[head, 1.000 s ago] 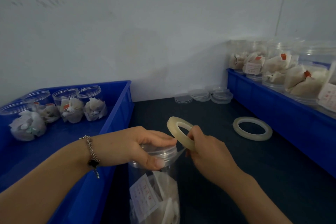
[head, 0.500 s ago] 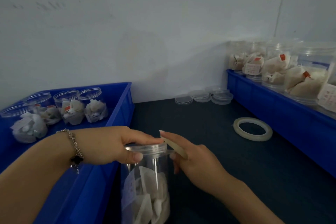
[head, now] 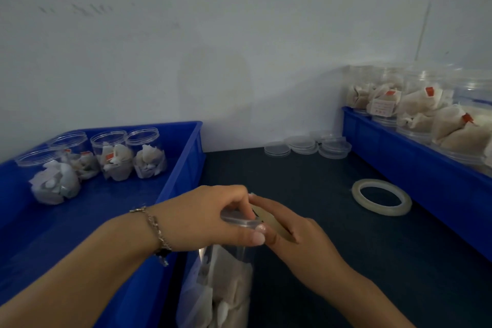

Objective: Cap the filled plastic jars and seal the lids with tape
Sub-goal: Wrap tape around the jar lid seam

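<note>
Clear plastic jar [head: 221,287] stands just right of the blue bin [head: 183,168]. The left hand [head: 210,218] grips its round lid [head: 239,220]. The right hand [head: 298,242] holds a tape roll [head: 277,225] beside it.

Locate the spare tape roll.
The spare tape roll lies flat on the dark table, right of the hands, just before the right blue bin.

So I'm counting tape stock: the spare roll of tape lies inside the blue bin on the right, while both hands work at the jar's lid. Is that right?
Not quite. In the head view the spare roll of tape lies on the dark table, beside the right blue bin, not inside it. The rest holds: the left hand and right hand are both at the jar's lid.
</note>
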{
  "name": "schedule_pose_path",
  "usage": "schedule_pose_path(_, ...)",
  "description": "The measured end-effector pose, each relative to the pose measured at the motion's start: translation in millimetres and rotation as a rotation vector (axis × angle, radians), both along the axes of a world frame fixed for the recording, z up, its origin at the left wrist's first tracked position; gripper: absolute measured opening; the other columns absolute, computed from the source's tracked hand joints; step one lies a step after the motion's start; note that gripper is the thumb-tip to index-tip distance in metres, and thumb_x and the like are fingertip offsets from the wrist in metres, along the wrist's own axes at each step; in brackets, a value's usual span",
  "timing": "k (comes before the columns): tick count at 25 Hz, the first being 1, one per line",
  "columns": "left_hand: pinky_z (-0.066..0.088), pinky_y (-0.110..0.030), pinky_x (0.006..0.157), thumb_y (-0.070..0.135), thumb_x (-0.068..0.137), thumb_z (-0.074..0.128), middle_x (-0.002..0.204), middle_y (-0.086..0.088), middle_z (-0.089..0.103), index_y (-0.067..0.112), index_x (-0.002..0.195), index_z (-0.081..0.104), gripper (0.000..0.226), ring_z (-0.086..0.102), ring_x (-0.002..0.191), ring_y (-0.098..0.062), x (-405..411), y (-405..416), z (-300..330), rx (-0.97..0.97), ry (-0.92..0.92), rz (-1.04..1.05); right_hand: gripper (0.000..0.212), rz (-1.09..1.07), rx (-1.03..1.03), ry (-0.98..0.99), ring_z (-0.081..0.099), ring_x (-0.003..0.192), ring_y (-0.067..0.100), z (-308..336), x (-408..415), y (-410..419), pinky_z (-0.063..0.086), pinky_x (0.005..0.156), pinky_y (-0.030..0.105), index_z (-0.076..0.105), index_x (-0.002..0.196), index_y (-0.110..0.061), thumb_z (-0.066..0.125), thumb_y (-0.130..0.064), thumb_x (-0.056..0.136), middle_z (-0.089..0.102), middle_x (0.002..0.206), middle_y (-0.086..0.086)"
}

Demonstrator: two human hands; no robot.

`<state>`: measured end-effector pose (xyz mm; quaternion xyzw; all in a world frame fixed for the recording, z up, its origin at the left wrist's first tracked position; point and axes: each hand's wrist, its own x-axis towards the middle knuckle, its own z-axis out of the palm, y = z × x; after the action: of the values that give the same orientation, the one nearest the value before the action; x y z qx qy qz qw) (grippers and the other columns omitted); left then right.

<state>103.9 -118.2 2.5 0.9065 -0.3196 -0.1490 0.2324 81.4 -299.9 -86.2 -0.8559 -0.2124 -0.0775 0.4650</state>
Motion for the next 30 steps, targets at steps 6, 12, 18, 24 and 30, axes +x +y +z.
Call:
schedule_pose_path(6,0.038,-0.012,0.085,0.074,0.066,0.049,0.133,0.016,0.044,0.036,0.131,0.040,0.076,0.046,0.111,0.002,11.9,3.8,-14.8,0.176,-0.057,0.137,0.047,-0.010,0.031,0.009,0.059,0.077,-0.008,-3.2,-0.5,-1.7,0.044,0.066,0.013,0.031,0.120,-0.074,0.033,-0.077,0.073,0.062,0.085,-0.031)
schedule_pose_path(12,0.034,-0.009,0.073,0.090,0.044,0.032,0.135,0.004,0.048,0.023,0.148,0.025,0.125,0.044,0.097,-0.001,18.1,8.6,-12.4,0.323,-0.078,0.188,0.041,-0.051,-0.045,-0.003,0.054,0.063,-0.003,5.1,0.6,-13.9,0.040,0.055,0.015,0.040,0.115,-0.072,0.047,-0.070,0.074,0.058,0.067,-0.021)
schedule_pose_path(18,0.046,-0.022,0.083,0.099,0.041,0.036,0.108,0.008,0.046,0.025,0.123,0.053,0.112,0.049,0.095,-0.006,14.2,2.9,-12.0,0.283,-0.283,0.186,0.057,-0.141,-0.121,0.011,0.050,0.052,0.008,4.2,6.9,-19.8,0.044,0.054,0.027,0.036,0.120,-0.067,0.037,-0.083,0.065,0.052,0.056,-0.005)
schedule_pose_path(24,0.048,-0.024,0.079,0.091,0.046,0.034,0.101,0.014,0.042,0.034,0.119,0.052,0.095,0.045,0.089,-0.002,13.4,-2.5,-16.9,0.301,-0.392,0.132,0.086,-0.253,-0.229,-0.052,0.050,0.055,-0.008,-3.9,11.6,-16.0,0.032,0.048,0.014,0.038,0.129,-0.049,0.024,-0.088,0.054,0.047,0.057,-0.015)
schedule_pose_path(30,0.043,-0.021,0.084,0.072,0.062,0.048,0.111,0.015,0.036,0.033,0.136,0.037,0.084,0.037,0.098,-0.003,7.5,-7.6,-21.3,0.270,-0.447,0.050,0.083,-0.223,-0.176,-0.027,0.052,0.061,-0.011,-9.3,10.6,-13.5,0.038,0.054,0.011,0.046,0.127,-0.044,0.032,-0.086,0.055,0.051,0.061,-0.022)
